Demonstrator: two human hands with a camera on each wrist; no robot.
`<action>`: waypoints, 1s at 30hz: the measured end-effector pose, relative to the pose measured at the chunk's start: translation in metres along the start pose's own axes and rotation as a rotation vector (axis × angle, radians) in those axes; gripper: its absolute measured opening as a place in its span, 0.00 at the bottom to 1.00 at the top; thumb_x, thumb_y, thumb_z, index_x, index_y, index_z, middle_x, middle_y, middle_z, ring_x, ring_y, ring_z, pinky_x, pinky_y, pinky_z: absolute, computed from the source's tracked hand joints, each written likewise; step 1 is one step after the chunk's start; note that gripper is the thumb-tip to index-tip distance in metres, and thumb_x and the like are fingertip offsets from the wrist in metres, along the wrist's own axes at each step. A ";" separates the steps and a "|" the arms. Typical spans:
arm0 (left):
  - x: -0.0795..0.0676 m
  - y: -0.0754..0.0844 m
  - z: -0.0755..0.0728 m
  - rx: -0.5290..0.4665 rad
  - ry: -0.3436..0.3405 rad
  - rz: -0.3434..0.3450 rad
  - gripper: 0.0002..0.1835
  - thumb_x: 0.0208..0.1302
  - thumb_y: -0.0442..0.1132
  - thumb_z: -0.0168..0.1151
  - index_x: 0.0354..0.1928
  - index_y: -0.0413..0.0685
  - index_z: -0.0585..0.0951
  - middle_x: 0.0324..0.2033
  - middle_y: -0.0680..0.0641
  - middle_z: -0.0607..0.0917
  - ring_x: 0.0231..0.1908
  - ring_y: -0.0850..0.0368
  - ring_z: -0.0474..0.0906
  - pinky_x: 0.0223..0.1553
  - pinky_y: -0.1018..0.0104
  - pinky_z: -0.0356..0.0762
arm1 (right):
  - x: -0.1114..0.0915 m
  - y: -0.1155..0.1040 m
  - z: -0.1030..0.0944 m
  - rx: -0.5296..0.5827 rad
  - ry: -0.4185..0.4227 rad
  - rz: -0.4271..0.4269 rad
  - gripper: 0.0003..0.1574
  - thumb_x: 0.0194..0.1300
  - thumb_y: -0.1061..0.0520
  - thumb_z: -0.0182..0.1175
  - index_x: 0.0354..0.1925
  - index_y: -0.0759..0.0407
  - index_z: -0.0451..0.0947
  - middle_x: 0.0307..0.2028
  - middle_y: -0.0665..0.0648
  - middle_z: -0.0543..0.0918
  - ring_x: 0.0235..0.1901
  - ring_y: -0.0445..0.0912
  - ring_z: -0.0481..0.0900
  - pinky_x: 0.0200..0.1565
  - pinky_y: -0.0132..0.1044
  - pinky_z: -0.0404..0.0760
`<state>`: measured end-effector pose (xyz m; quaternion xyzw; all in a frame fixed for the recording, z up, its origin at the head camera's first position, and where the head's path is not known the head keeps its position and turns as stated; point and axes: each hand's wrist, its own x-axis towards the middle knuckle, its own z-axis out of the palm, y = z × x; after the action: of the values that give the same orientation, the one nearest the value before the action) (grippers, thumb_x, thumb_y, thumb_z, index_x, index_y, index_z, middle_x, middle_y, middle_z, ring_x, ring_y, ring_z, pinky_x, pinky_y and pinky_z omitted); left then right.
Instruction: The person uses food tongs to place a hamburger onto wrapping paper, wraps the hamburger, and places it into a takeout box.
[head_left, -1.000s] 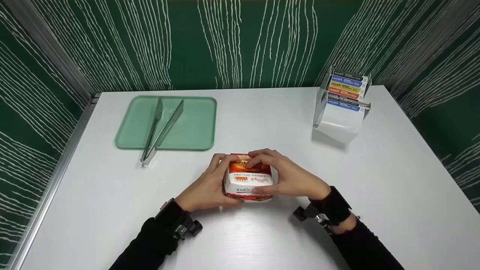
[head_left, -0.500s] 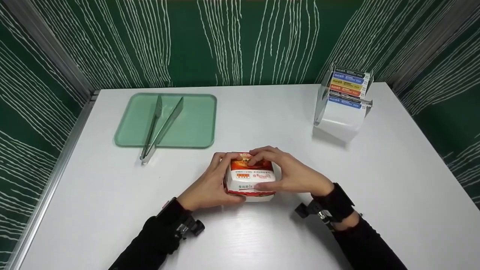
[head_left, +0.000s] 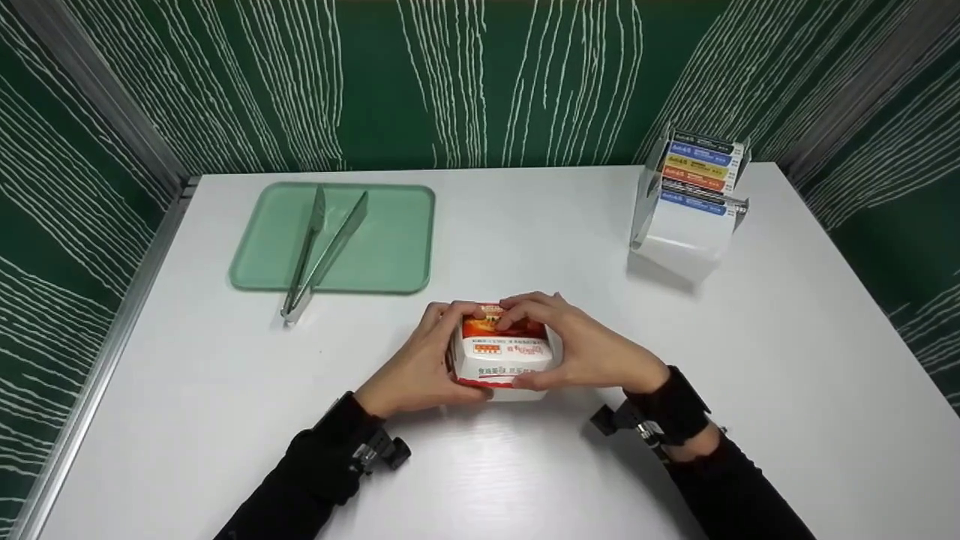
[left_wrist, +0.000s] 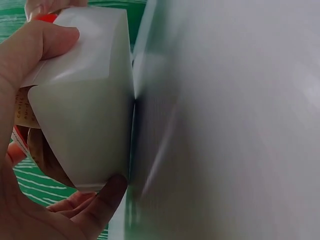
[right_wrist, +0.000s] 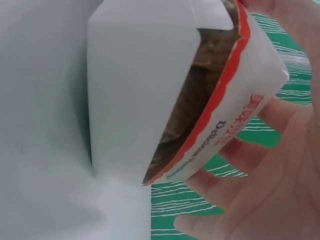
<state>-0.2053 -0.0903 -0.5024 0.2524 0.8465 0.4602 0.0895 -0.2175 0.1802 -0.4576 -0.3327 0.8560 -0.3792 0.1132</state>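
Observation:
Near the middle of the table is a white and red printed burger box point(head_left: 506, 360), its lid uppermost. My left hand point(head_left: 420, 371) grips the box's left side, thumb low at the front and fingers reaching over the far edge. From the right, my right hand point(head_left: 589, 352) holds the lid, thumb at its near edge and fingertips on the red top. In the right wrist view, brown paper point(right_wrist: 187, 95) shows through a side gap between the lid and the plain white base point(right_wrist: 135, 105). A similar gap appears beside my left thumb point(left_wrist: 62, 42) in the left wrist view.
At the back left a green tray point(head_left: 390, 247) lies on the white table point(head_left: 480, 480), with metal tongs point(head_left: 326, 251) across it, hinge end past its front edge. A clear rack point(head_left: 641, 217) of colour-labelled white packets point(head_left: 690, 221) stands back right. Green walls point(head_left: 375, 90) enclose the table.
The head view has tilted slightly, so the table sits higher. At the front of the box, the lid's red edge now meets the white base, where a dark strip showed earlier. Both hands keep their hold.

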 end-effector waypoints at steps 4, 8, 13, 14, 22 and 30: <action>0.000 0.002 0.001 0.001 -0.001 -0.017 0.54 0.46 0.48 0.87 0.75 0.66 0.66 0.66 0.48 0.67 0.64 0.53 0.71 0.68 0.52 0.74 | 0.000 -0.001 0.002 -0.012 0.019 0.004 0.40 0.50 0.43 0.86 0.59 0.40 0.79 0.73 0.49 0.74 0.74 0.53 0.69 0.79 0.68 0.58; 0.000 0.003 0.001 0.006 -0.001 -0.035 0.54 0.47 0.50 0.86 0.76 0.66 0.65 0.65 0.48 0.66 0.63 0.52 0.72 0.68 0.52 0.74 | 0.001 0.001 0.004 -0.009 0.055 -0.009 0.37 0.54 0.41 0.84 0.58 0.40 0.80 0.71 0.49 0.77 0.73 0.52 0.71 0.81 0.72 0.47; 0.001 0.003 0.002 0.015 0.007 -0.039 0.54 0.46 0.49 0.86 0.75 0.66 0.65 0.65 0.47 0.66 0.64 0.52 0.71 0.69 0.52 0.74 | 0.002 0.001 0.005 -0.048 0.060 -0.005 0.40 0.50 0.39 0.86 0.58 0.39 0.79 0.73 0.49 0.76 0.76 0.52 0.69 0.78 0.78 0.45; 0.001 0.003 0.002 0.018 0.010 -0.039 0.54 0.46 0.49 0.86 0.75 0.66 0.65 0.65 0.47 0.66 0.64 0.52 0.71 0.69 0.52 0.74 | 0.002 0.000 0.006 -0.069 0.057 -0.004 0.41 0.50 0.38 0.86 0.59 0.38 0.79 0.73 0.49 0.75 0.76 0.52 0.68 0.78 0.79 0.45; 0.000 0.005 0.002 0.003 0.012 -0.049 0.54 0.48 0.50 0.85 0.77 0.70 0.64 0.65 0.48 0.66 0.63 0.53 0.71 0.68 0.52 0.74 | 0.003 0.002 0.005 -0.062 0.087 -0.036 0.40 0.54 0.38 0.83 0.61 0.42 0.77 0.72 0.49 0.78 0.76 0.51 0.71 0.76 0.81 0.45; 0.000 0.006 0.004 0.013 0.055 -0.061 0.52 0.48 0.51 0.85 0.74 0.66 0.66 0.64 0.46 0.68 0.62 0.52 0.70 0.66 0.52 0.75 | 0.003 0.004 0.006 -0.060 0.099 -0.071 0.41 0.53 0.40 0.83 0.61 0.42 0.77 0.72 0.48 0.79 0.79 0.55 0.67 0.75 0.83 0.45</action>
<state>-0.2021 -0.0843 -0.5003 0.2145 0.8589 0.4583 0.0787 -0.2189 0.1765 -0.4643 -0.3469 0.8593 -0.3730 0.0469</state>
